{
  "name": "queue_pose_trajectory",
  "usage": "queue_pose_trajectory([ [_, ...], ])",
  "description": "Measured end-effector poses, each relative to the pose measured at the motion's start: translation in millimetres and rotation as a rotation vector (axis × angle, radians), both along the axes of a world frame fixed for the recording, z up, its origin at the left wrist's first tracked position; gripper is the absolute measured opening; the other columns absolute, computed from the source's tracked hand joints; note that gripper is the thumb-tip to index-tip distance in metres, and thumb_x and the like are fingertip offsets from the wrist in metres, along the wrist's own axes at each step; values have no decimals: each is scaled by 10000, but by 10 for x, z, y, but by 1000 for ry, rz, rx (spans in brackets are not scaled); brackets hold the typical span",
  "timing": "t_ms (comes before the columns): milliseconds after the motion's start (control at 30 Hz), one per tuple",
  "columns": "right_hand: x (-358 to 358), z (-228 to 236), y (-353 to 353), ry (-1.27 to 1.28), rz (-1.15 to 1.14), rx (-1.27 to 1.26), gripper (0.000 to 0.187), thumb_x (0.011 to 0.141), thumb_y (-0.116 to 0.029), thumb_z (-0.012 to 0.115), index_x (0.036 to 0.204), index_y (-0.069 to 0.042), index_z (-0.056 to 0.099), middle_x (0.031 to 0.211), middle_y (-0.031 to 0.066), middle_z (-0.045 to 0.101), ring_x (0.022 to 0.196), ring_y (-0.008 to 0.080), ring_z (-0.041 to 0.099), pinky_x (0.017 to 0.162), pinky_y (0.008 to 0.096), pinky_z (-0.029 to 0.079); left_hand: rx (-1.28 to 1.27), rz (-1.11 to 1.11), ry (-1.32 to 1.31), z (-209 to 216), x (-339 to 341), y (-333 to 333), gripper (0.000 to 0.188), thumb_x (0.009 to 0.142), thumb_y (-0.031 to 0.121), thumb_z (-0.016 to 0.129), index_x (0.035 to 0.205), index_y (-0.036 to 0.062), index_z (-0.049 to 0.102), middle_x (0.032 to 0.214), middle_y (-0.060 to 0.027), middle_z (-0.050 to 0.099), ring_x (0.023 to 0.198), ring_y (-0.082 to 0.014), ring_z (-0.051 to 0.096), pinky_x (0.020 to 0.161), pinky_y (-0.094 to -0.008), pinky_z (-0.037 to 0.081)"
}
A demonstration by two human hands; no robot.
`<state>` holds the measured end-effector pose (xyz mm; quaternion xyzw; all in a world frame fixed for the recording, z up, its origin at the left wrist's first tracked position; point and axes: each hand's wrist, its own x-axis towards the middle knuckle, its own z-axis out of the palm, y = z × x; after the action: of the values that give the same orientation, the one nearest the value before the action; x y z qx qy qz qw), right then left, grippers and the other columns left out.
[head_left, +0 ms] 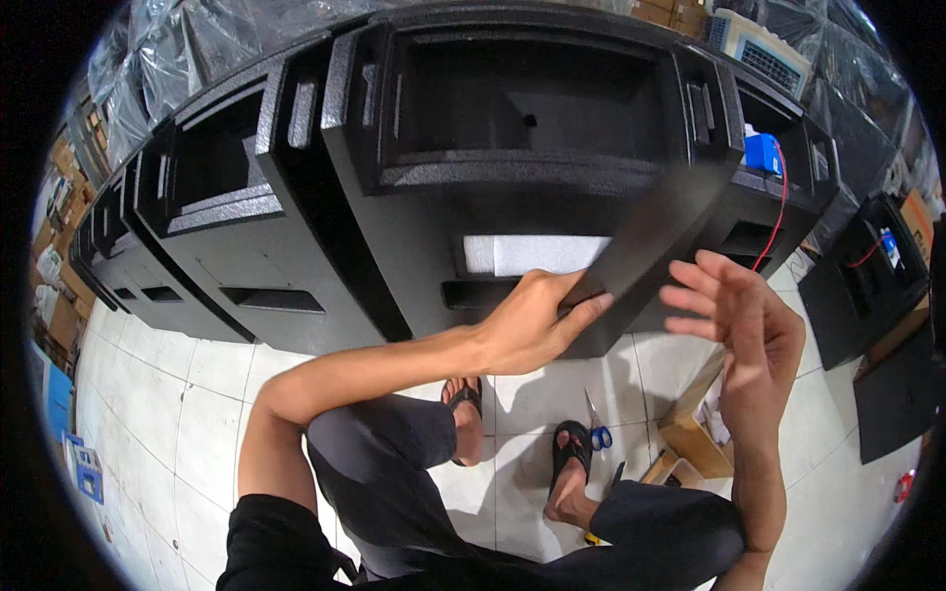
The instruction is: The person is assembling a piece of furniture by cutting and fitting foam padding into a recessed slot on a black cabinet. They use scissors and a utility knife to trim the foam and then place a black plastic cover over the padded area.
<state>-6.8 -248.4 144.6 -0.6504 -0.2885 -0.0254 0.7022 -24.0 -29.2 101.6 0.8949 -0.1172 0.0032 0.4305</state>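
In front of me stands a large black speaker cabinet (424, 227) with a deep recess at its top. A white pad (550, 254) lies against its face, just above a slot. My left hand (537, 320) reaches across to the cabinet's right side, its fingers closed on a flat black piece (655, 241) that is smeared by motion. What kind of piece it is, I cannot make out. To the right, my right hand (739, 335) is raised with its fingers apart and nothing in it.
More black cabinets (236, 261) line up at left. A blue block (762, 153) with a red wire (782, 207) sits in the right-hand cabinet. Scissors (600, 436) lie on the tiled floor by my foot, near a cardboard box (695, 438). Plastic-wrapped stacks (212, 44) rise behind.
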Motion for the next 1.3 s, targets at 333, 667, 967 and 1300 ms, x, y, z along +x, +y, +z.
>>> queue_pose_trajectory([
  [333, 357, -141, -174, -685, -394, -458, 853, 763, -183, 814, 1464, -41, 349, 1481, 218, 400, 1346, 329, 437, 1028, 452, 453, -653, -92, 261, -67, -20, 33, 341, 935, 205, 653, 1160, -49, 617, 1052, -101, 680, 940, -164, 644, 850, -286, 511],
  [667, 452, -150, -117, -797, -451, -563, 1027, 689, -234, 857, 1504, -51, 261, 1457, 235, 421, 1340, 364, 438, 1066, 460, 423, -22, -183, 200, 10, -7, 99, 357, 936, 189, 615, 1182, -70, 610, 867, -195, 676, 807, -222, 659, 789, -342, 509],
  [967, 583, -321, -250, -210, -126, -491, 310, 743, -121, 833, 963, -8, 647, 830, 55, 703, 774, 121, 634, 733, 281, 502, 275, -71, -246, 205, -39, 219, 266, 874, 162, 665, 1061, -22, 709, 912, -247, 700, 812, -344, 707, 789, -380, 549],
  [1300, 476, -204, -279, -176, -275, -243, 197, 792, -88, 797, 745, -43, 611, 649, -63, 545, 597, 49, 447, 551, 218, 352, -301, 241, -313, 191, -24, 379, 364, 726, 221, 864, 952, -20, 714, 892, -83, 704, 813, -131, 637, 782, -282, 493],
])
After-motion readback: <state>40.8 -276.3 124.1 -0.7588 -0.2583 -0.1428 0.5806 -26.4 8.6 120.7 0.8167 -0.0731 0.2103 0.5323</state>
